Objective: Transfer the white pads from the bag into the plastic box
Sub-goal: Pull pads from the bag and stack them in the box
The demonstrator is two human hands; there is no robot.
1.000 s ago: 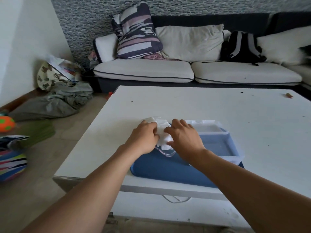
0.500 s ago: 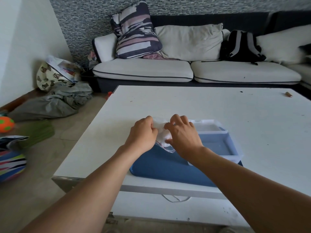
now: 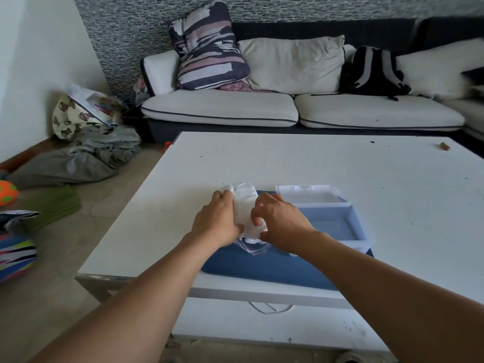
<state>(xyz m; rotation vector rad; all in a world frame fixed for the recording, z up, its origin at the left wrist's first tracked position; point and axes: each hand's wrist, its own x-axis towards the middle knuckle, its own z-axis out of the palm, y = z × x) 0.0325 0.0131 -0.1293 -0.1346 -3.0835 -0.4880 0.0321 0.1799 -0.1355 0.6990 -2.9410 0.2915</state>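
A clear plastic bag (image 3: 245,203) stuffed with white pads lies on the white table, at the left end of a blue lid (image 3: 262,265). My left hand (image 3: 216,221) grips the bag's left side. My right hand (image 3: 281,221) pinches its right side, fingers curled into the white pads near the bag's mouth, which points toward me. The clear plastic box (image 3: 348,205) stands just right of the bag, on the blue lid; it looks empty apart from its pale bottom.
The white table (image 3: 340,166) stretches far and right, with a small brown stub (image 3: 444,146) near its far right corner. A sofa with cushions and a black backpack (image 3: 372,72) stands behind. Clothes, bags and an orange ball (image 3: 6,192) lie on the floor at left.
Both hands stayed on the bag and worked it: the bag now lies flatter and longer between them, with more white pad showing, and its clear mouth hangs over the blue lid.
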